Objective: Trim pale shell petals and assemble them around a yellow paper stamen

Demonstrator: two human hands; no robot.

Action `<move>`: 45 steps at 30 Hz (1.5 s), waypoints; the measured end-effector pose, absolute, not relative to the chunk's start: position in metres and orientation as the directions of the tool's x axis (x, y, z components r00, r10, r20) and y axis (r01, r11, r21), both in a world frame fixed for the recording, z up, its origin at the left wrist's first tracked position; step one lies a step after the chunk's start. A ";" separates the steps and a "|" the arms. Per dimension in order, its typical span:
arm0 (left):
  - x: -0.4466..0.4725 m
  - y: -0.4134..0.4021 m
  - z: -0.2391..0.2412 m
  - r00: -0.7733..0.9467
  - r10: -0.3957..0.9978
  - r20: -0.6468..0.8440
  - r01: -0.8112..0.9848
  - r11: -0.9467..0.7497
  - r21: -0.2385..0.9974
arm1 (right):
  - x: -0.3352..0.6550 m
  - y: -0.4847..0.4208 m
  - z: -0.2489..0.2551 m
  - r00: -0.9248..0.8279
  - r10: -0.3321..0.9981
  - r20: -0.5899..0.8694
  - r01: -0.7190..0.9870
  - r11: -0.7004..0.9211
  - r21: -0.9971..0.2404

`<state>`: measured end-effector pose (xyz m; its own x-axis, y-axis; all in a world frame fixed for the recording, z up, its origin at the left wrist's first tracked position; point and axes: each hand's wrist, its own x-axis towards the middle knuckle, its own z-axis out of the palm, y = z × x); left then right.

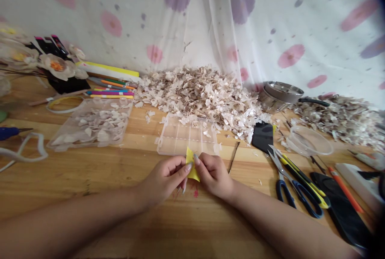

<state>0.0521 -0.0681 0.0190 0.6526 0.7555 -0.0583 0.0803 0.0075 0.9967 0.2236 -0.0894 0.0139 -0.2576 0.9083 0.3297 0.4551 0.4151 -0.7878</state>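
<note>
A small piece of yellow paper [192, 169] is pinched between my two hands, a little above the wooden table. My left hand [173, 172] grips its left side, the thumb lying over the near face. On the other side my right hand [211, 172] holds it with the thumb pressed near its top and the fingers curled in. Whether the paper is folded I cannot tell. Just beyond my hands lies a clear plastic compartment box [188, 132]. A thin dark twig [234, 156] rests to the right of my right hand.
A large heap of pale flakes [198, 94] spreads across the back. To the right lie scissors [288, 183], a yellow cutter [303, 181] and a black phone-like slab [262, 135]. Metal bowls [278, 95] stand behind. At left are a flake-filled plastic box [96, 124], pens [111, 94] and handmade flowers [57, 66].
</note>
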 end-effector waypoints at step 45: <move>0.051 -0.069 0.021 0.633 0.774 -0.025 0.068 -0.023 0.997 | 0.225 -0.089 0.015 -0.270 0.916 0.298 0.453 0.394 -0.800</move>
<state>0.0513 -0.0692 0.0207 0.6330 0.7737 -0.0248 0.0677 -0.0234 0.9974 0.2252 -0.0892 0.0153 -0.2698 0.9157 0.2979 0.4533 0.3937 -0.7997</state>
